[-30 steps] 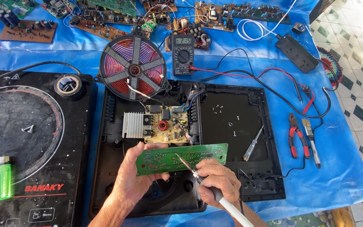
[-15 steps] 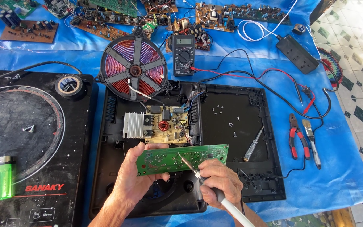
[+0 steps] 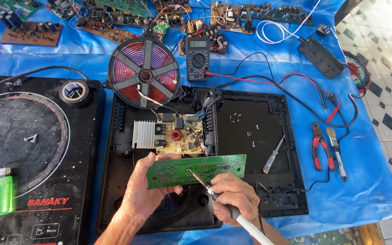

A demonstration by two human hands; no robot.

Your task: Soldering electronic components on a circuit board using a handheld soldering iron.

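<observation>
Beside the black base [image 3: 250, 136], a screwdriver [image 3: 273, 154] and pliers [image 3: 319, 146].

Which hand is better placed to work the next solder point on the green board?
Probably the right hand: it grips the soldering iron with the tip already on the green circuit board. The left hand is occupied holding the board's left end.

Long green circuit board [image 3: 196, 170] held level, soldering iron [image 3: 218, 199] tip seemingly touching it.
</observation>
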